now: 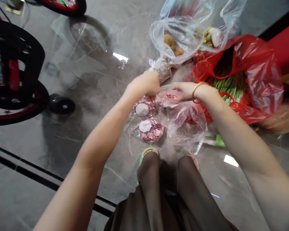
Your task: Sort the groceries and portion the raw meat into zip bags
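My left hand [149, 84] is closed in a pinch at the left end of a clear zip bag [167, 91] with a green seal strip and pieces of red meat inside. Over the same bag lies my right hand [183, 91], fingers stretched out, a gold bangle on the wrist. Partly under my left hand is a bag of meat [145, 107] with a round white label. A second labelled meat bag [153, 131] rests closer to my feet. Beside it sits a loose, crumpled plastic bag [188, 125] with some red meat in it.
A tied bag of small brownish bits [162, 69] lies beyond my hands. Farther off are a clear bag with potatoes [170, 41] and a red bag [257, 64] of green vegetables. A child's bicycle [16, 70] stands at left on the grey tiled floor [86, 96].
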Available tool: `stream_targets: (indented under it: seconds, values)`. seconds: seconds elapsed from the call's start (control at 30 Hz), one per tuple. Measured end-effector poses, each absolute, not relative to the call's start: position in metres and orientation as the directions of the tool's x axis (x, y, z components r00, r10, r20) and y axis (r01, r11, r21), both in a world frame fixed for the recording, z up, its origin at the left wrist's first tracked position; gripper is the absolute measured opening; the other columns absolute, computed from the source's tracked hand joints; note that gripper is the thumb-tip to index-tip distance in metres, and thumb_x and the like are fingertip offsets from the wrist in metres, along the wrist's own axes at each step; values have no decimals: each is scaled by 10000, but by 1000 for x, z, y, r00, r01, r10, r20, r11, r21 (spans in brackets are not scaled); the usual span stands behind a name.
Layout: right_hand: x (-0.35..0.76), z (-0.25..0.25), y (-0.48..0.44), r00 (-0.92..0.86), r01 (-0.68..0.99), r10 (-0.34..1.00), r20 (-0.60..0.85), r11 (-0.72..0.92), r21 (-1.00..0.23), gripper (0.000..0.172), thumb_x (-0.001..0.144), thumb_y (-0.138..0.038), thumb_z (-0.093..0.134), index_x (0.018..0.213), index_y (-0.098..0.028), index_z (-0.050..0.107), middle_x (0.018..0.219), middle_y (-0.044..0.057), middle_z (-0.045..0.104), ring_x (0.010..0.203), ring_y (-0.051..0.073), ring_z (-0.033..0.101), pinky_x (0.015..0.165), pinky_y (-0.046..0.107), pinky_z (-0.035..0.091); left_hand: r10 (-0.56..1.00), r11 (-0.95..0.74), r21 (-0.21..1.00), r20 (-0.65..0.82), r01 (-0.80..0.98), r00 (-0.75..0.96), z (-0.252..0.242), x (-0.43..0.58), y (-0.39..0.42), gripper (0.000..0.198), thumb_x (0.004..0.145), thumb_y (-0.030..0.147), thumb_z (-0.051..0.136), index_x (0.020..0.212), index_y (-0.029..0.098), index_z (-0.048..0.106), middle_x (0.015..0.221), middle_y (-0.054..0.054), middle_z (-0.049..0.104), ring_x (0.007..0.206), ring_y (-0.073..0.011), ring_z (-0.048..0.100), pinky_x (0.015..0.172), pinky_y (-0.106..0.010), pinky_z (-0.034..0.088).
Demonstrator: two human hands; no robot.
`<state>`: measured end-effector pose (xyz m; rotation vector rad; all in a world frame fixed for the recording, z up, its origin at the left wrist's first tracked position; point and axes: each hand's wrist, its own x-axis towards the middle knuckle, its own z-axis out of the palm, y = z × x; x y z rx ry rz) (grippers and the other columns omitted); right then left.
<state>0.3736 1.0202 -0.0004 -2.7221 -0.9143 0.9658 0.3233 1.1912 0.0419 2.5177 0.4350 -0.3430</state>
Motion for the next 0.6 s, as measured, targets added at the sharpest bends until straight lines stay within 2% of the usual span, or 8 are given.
stream_targets:
  seconds: [0.1, 0.13, 0.2, 0.27, 0.4, 0.47, 0.53, 0.6]
  values:
    - [412, -18, 1018, 605, 534, 624, -495, -779, -329, 367, 839, -451, 585, 1064, -181, 693, 1141, 15, 666, 1035, 169, 646, 953, 361, 474, 49, -809, 414, -661, 418, 749, 41, 346, 1195, 247, 824, 157, 462, 815, -19, 636, 828, -33, 620, 1042, -267, 625, 871, -454, 462]
    - [424, -22, 1017, 580, 559, 652, -489, -755, -343, 367, 872, -449, 527, 1008, -162, 710, 1125, 10, 673, 1030, 163, 649, 942, 362, 474, -22, -818, 395, -748, 418, 663, 38, 353, 1198, 243, 813, 154, 478, 791, -31, 634, 798, -35, 622, 1017, -263, 636, 851, -452, 467]
    - [444, -27, 1017, 496, 621, 695, -521, -703, -346, 457, 920, -439, 411, 939, -103, 719, 1108, 26, 685, 1024, 163, 651, 908, 355, 472, -91, -819, 398, -801, 412, 592, 28, 364, 1204, 192, 777, 142, 537, 765, -18, 643, 749, -37, 629, 990, -261, 649, 837, -438, 475]
    - [453, -25, 1022, 454, 662, 680, -576, -690, -292, 550, 937, -405, 309, 928, -26, 706, 1100, 64, 688, 1002, 151, 652, 882, 313, 452, -77, -800, 443, -745, 405, 662, 17, 373, 1209, 116, 736, 129, 597, 765, 35, 659, 721, -30, 636, 981, -260, 656, 845, -418, 484]
    - [442, -21, 1035, 580, 661, 629, -517, -735, -152, 336, 846, -301, 568, 1029, -49, 696, 1089, 91, 699, 997, 193, 658, 895, 318, 460, -9, -782, 438, -720, 444, 694, 7, 375, 1213, 117, 773, 101, 569, 806, 32, 658, 689, -50, 646, 865, -232, 685, 791, -383, 511]
    - [431, -24, 1036, 602, 658, 660, -450, -729, -188, 311, 799, -259, 655, 1061, -98, 697, 1090, 82, 702, 1009, 212, 658, 903, 360, 480, 2, -766, 472, -678, 437, 735, 6, 365, 1215, 213, 848, 169, 530, 846, -4, 652, 699, -73, 655, 750, -189, 685, 742, -358, 517]
    - [423, -26, 1032, 594, 664, 706, -385, -701, -260, 307, 845, -270, 595, 1087, -106, 688, 1087, 72, 701, 1026, 199, 650, 920, 365, 469, -4, -751, 560, -534, 350, 846, 4, 349, 1220, 409, 915, 364, 478, 893, -2, 659, 730, -82, 673, 680, -149, 664, 731, -341, 518]
    - [416, -23, 1025, 598, 665, 740, -310, -673, -324, 331, 892, -278, 507, 1125, -112, 672, 1095, 66, 696, 1049, 188, 637, 937, 364, 452, 46, -768, 581, -368, 268, 929, -6, 325, 1227, 573, 950, 504, 345, 943, 30, 666, 804, -93, 695, 730, -150, 654, 790, -356, 510]
